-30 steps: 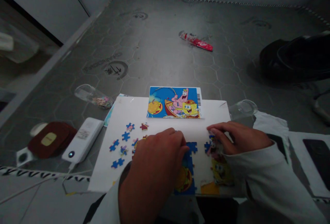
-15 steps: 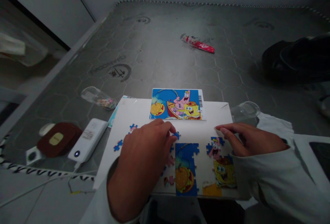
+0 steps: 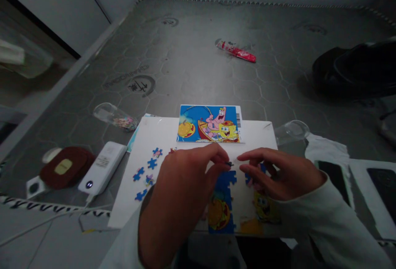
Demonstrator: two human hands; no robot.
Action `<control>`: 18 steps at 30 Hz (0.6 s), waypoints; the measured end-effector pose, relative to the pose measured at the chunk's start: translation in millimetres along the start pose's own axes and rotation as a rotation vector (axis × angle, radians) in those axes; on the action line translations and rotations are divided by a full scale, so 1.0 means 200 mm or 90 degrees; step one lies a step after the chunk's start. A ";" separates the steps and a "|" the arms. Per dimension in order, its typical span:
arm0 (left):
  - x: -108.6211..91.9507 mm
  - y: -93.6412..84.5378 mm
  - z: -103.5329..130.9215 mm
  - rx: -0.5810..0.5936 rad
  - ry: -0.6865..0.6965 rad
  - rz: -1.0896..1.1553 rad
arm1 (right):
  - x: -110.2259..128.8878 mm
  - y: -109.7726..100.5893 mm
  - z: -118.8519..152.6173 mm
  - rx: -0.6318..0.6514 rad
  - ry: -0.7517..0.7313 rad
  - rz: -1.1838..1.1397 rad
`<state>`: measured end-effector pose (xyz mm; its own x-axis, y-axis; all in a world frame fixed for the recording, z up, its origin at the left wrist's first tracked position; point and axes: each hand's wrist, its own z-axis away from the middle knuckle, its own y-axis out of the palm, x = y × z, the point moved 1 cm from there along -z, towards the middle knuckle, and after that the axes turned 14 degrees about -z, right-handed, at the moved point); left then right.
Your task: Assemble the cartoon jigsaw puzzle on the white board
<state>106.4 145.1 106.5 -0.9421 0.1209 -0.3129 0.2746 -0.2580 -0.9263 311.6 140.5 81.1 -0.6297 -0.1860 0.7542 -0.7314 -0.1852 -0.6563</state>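
Note:
My left hand (image 3: pixel 188 178) pinches a small blue puzzle piece (image 3: pixel 229 163) above the top of a joined puzzle section with a burger (image 3: pixel 219 214). Just right of it, my right hand (image 3: pixel 278 170) has its thumb and forefinger apart, with nothing between them. Under my right hand lies another joined section with a yellow face (image 3: pixel 265 207), partly covered. Several loose blue pieces (image 3: pixel 152 163) are scattered on the left of the white board (image 3: pixel 126 203). A picture card (image 3: pixel 210 123) with the cartoon scene lies at the board's far edge.
A clear tumbler with small bits (image 3: pixel 114 116), a white power bank (image 3: pixel 102 166) and a brown case (image 3: pixel 66 168) lie left of the board. On the right are an empty clear cup (image 3: pixel 292 130), white tissue (image 3: pixel 328 149) and a phone (image 3: pixel 334 178). A red packet (image 3: pixel 236 51) lies farther back.
My left hand has moved right with the piece, uncovering loose pieces on the left. My right hand has moved left towards it, its thumb and forefinger now farther apart.

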 end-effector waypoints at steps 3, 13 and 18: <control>-0.05 0.00 0.01 0.001 0.022 0.090 | 0.02 0.00 0.00 0.031 -0.009 -0.034; -0.07 0.10 0.00 0.096 0.057 -0.077 | -0.07 0.03 0.00 0.084 0.045 0.135; -0.07 0.11 0.00 0.118 0.046 -0.086 | -0.06 0.05 0.00 0.073 0.071 0.165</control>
<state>125.1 137.8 90.4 -0.9497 0.2330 -0.2093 0.1007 -0.4058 -0.9084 312.0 140.0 65.3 -0.8208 -0.1348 0.5551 -0.5126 -0.2550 -0.8199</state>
